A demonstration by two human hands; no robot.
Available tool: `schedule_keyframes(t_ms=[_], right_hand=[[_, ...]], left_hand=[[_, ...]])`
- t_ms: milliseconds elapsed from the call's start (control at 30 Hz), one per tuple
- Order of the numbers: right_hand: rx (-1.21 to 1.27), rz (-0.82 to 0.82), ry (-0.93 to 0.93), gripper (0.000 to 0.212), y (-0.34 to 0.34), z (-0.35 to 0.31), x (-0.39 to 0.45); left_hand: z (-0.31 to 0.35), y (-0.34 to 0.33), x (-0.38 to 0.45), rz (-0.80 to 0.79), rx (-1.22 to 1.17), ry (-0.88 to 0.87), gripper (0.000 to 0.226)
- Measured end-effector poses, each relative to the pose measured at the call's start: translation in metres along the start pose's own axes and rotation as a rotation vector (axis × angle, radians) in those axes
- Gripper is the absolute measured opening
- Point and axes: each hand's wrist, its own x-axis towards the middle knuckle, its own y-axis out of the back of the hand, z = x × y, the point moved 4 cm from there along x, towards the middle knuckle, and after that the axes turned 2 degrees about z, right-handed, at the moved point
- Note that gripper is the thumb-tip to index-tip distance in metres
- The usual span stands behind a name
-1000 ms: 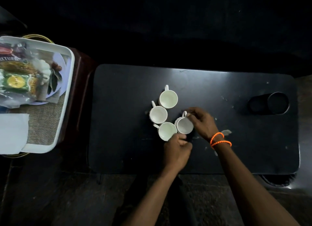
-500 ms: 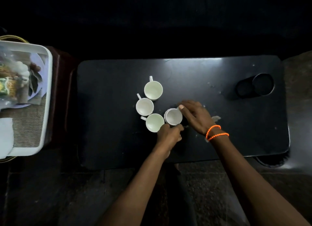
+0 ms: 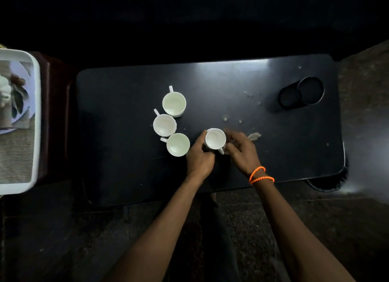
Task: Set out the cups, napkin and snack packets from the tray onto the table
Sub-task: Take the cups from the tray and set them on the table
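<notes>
1. Dark bench (image 3: 210, 88) carrying three white cups (image 3: 164, 125) clustered together.
2. Left hand (image 3: 199, 157) and right hand (image 3: 242, 153) pinching fourth cup (image 3: 215, 139), likely turning its handle.
3. Tray (image 3: 35, 121) sitting left, still loaded.

Four white cups are counted on one dark surface (image 3: 126, 166): a far cup (image 3: 174, 103), a middle cup (image 3: 164, 125), a near cup (image 3: 178, 144) and a fourth cup (image 3: 215, 138). Two hands are seen, a left hand (image 3: 199, 159) and a right hand (image 3: 242, 153). Two orange bead bracelets (image 3: 261, 175) are worn. One white tray (image 3: 36, 117) is seen at the left edge. Two dark round recesses (image 3: 301, 95) are set in the surface.
</notes>
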Motion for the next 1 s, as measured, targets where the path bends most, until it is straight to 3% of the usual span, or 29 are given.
schedule_keyframes(t_ms=[167,300,1000], right_hand=[[0.191,0.115,-0.13,0.052,-0.003,0.018,-0.019],[0.188,0.194,-0.154,0.053,0.003,0.03,-0.032],[0.247,0.195,-0.228,0.054,0.017,0.063,-0.044]], left_hand=[[-0.006,-0.008,0.006,-0.097,0.047,0.009,0.082],[-0.011,-0.016,0.003,-0.152,0.07,-0.02,0.084],[-0.013,-0.031,-0.009,-0.168,0.149,-0.022,0.074]])
